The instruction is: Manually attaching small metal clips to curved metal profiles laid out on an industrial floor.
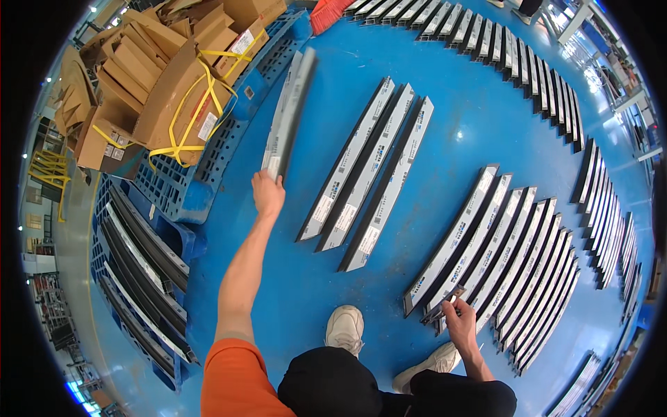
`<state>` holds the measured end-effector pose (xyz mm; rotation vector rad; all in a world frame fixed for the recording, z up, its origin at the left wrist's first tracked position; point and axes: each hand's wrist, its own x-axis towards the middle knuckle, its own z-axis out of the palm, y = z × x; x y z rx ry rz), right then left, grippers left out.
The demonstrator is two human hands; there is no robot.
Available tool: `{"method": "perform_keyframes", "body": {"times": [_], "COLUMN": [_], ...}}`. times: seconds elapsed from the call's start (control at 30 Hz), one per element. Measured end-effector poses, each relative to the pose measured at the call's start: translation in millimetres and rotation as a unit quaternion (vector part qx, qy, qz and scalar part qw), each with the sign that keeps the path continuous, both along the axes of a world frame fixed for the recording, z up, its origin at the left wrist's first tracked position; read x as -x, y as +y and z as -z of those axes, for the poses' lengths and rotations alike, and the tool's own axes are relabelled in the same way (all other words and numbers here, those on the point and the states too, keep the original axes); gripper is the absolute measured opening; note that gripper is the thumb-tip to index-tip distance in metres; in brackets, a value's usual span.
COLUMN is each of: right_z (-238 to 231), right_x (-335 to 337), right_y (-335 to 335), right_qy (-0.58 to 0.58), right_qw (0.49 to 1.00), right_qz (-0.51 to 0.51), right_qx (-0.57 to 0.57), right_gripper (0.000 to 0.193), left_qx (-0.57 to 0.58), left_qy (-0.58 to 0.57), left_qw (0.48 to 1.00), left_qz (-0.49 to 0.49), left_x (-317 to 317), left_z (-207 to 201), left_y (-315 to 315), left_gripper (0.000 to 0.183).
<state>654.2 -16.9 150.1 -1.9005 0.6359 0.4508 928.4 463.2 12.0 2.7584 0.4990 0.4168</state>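
The blue floor [472, 104] spreads out under the left grip [267, 194] and the right grip [460, 323]. Far ahead of the right grip, a long row [486, 45] of bars bends across it. Ahead and to the left of the left grip is a big heap of brown boxes [139, 76]. They sit on a blue pallet [222, 149]. A dark pile [149, 278] of bars lies to the left of the left grip and nearer the feet. Right by the right grip, the near row [506, 256] of bars lies side by side. Three bars [370, 167] lie on the floor between the two grips, farther ahead than the right one. The left grip is closed around the near end of one gray bar [287, 115], which points ahead. Two pale shoes [345, 328] are between the grips. The right grip has its fingers curled at a small shiny piece [451, 297] by the near row. I can't tell if they hold it.
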Motion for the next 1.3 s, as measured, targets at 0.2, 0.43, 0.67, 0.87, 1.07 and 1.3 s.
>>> {"method": "perform_keyframes", "body": {"times": [0.2,0.43,0.67,0.87,1.07,1.3], "right_z": [-7.4,-28.9,-48.1,-77.2,-184.1,-184.3], "right_x": [-2.9,8.0,15.2,3.4,-77.3,-153.6], "right_y": [12.6,15.0,15.9,27.1,101.5,167.3], "right_qy": [-0.01,-0.005,0.038,0.074,-0.028,-0.088], "right_qw": [1.0,1.0,0.998,0.997,0.979,0.923], "right_qz": [-0.023,0.016,0.042,0.009,-0.177,-0.367], "right_qx": [0.001,0.01,-0.014,0.016,0.096,0.079], "right_gripper": [0.027,0.026,0.026,0.026,0.023,0.022], "left_qx": [0.004,-0.181,-0.044,0.035,0.073,0.0], "left_qy": [0.037,-0.135,0.057,0.021,0.0,-0.002], "left_qw": [0.996,0.974,0.997,0.995,0.985,0.987], "left_qz": [0.083,0.021,-0.014,0.096,0.155,0.159], "left_x": [33.4,-8.9,-29.5,20.9,48.4,61.4], "left_z": [29.9,24.3,59.5,39.3,43.4,34.1], "left_y": [-23.9,-1.3,45.1,17.5,21.6,13.2], "left_gripper": [0.042,0.067,0.059,0.052,0.047,0.044]}}
